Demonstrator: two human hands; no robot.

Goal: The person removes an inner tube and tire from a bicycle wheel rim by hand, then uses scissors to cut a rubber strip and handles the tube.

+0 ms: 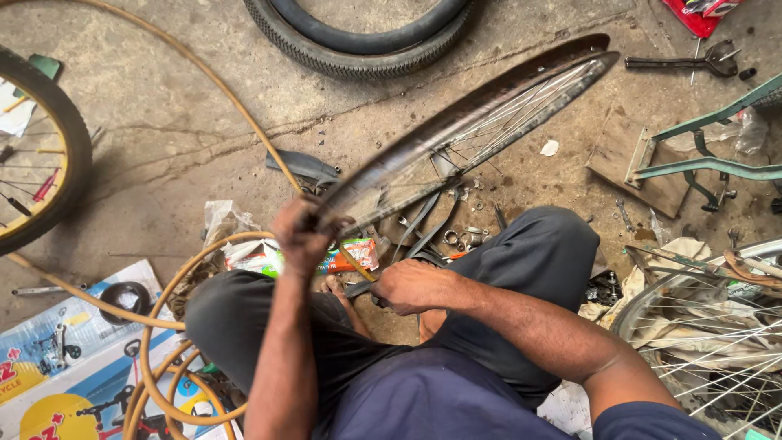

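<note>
I see my left hand [300, 236] clamped on the near end of a spoked bicycle wheel rim [481, 122], which is held edge-on and runs from that grip up and away to the far right, its far tip close to the top of the view. My right hand [415, 285] is closed around a dark tool [358, 289] just below the rim's near end, between my knees; the tool's kind I cannot tell. The two hands sit near each other but not touching.

Room is tight. Beneath the rim the concrete floor [204, 147] is littered with small metal parts [464, 236] and a bright wrapped packet [346, 259]. An orange hose [163, 318] coils at the near left over a printed cardboard box [65, 358] and trails off to the far left. A tyred wheel [57, 163] stands at the left edge, a loose black tyre [358, 41] lies at the far centre, and a second spoked wheel [709, 334] crowds my right knee. A green bicycle frame [709, 155] reaches in from the right edge. The widest bare patch of floor lies to the far left of the rim, between hose and tyre.
</note>
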